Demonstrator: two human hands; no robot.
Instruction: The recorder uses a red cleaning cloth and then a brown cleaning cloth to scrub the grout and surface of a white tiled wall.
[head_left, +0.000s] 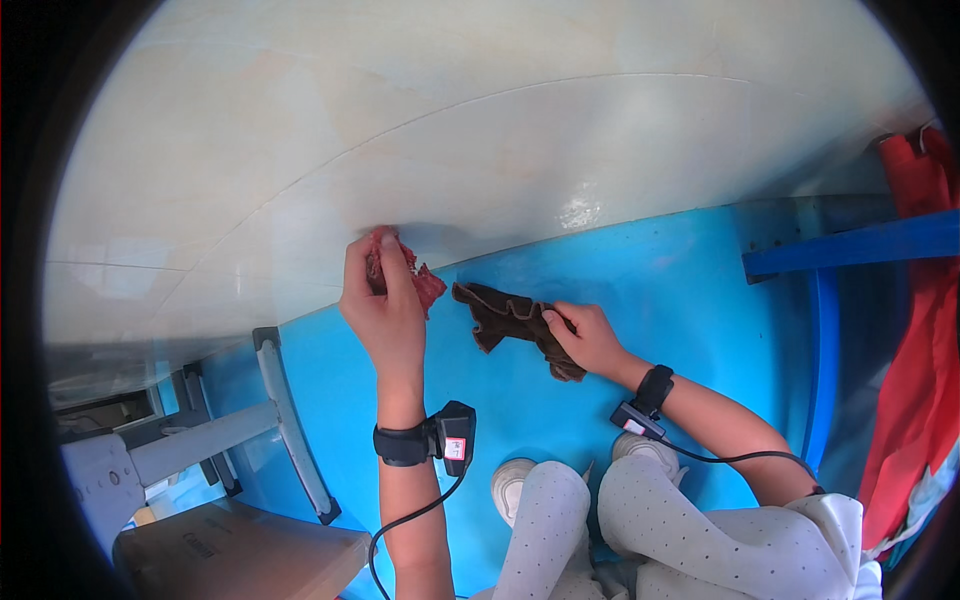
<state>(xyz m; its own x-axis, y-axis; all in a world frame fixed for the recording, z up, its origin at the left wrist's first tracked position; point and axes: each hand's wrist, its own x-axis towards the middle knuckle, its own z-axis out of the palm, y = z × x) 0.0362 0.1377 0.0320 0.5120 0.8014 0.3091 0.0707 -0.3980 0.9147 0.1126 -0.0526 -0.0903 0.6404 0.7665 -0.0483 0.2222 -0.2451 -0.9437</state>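
Observation:
My left hand (384, 300) grips a crumpled red cloth (427, 289) against the glossy cream tiled wall (525, 150), just above where it meets the blue floor. Part of the cloth is hidden behind my fingers. My right hand (592, 337) holds a dark brown cloth (506, 315) with a stitched edge, pinched between thumb and fingers. The brown cloth hangs out to the left over the blue floor (525, 405), its tip close to the red cloth but apart from it.
A grey metal frame (289, 420) stands at left, with a cardboard box (247, 547) below it. At right are a blue metal frame (847, 247) and hanging red fabric (911, 337). My knees (551, 510) are near the bottom. Cabled devices (454, 439) are strapped to both wrists.

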